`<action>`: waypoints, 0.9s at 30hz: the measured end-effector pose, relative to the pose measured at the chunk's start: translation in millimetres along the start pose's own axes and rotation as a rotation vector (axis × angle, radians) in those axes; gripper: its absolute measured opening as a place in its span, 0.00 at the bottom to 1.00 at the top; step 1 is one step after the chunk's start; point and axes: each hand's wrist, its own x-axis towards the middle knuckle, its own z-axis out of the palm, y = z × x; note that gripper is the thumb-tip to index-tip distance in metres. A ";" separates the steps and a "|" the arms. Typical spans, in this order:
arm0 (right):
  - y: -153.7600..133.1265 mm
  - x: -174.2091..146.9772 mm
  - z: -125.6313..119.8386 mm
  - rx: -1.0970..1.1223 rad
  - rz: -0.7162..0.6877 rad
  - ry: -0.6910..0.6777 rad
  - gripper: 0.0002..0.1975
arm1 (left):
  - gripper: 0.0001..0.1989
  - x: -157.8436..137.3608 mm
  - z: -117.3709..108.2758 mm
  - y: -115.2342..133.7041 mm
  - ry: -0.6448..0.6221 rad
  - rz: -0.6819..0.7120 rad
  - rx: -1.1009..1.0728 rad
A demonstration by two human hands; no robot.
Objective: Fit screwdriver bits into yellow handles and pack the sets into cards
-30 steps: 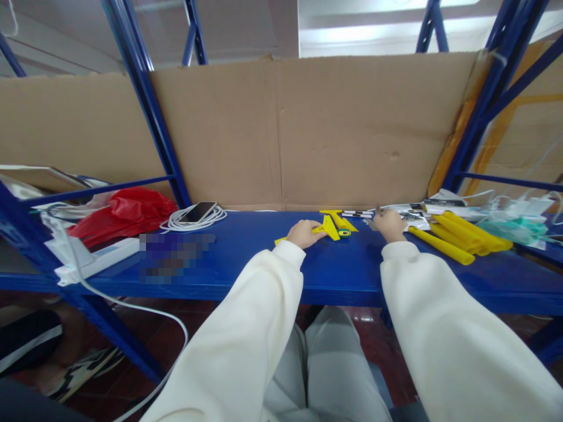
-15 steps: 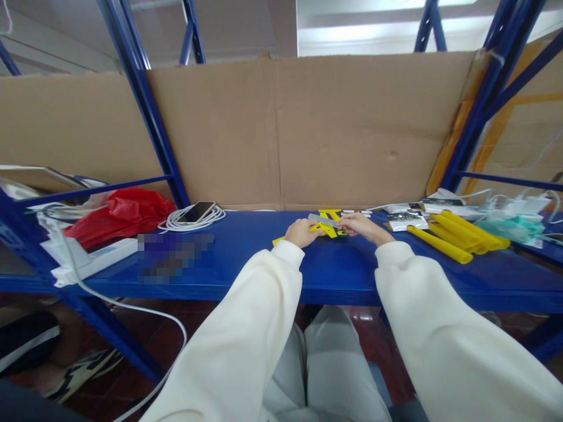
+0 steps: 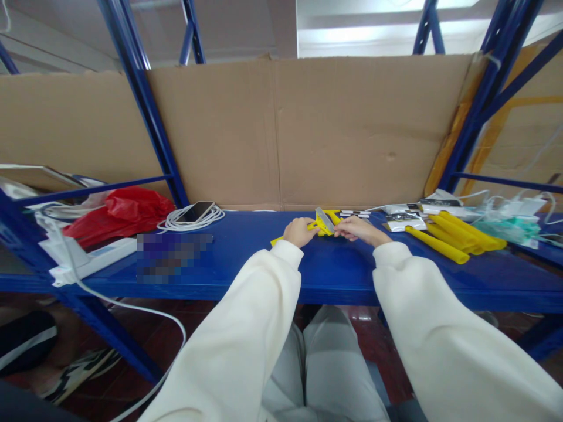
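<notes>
My left hand is closed around a yellow scraper, whose yellow end pokes out on the left below the wrist. A flat grey metal blade lies slanted against the scraper's wide head. With its fingers pinched, my right hand holds the lower right end of this blade. The fingertips hide part of where blade and head meet. Just behind the hands, another yellow piece rests on the blue shelf.
Several yellow tubes lie at the right beside silver-black packets. To the left are a phone on a coiled white cable, a red plastic bag and a white power strip. Cardboard stands along the back.
The metal blade has turned from lying nearly level between my hands to a steep slant against the scraper head. My right hand has shifted slightly left and down.
</notes>
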 end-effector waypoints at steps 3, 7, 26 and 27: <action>-0.4 -1.3 0.4 -0.013 0.009 0.005 0.10 | 0.18 0.7 0.2 -0.4 0.003 -0.007 -0.002; 2.4 0.7 0.7 -0.007 0.018 -0.015 0.11 | 0.23 1.1 1.0 -0.6 0.002 -0.015 -0.002; 3.0 -1.9 1.9 0.036 -0.018 -0.093 0.18 | 0.23 -4.4 -2.4 3.2 -0.142 0.194 0.279; 3.2 -1.8 1.8 0.039 -0.022 -0.087 0.18 | 0.23 -4.9 -2.6 3.9 -0.149 0.199 0.281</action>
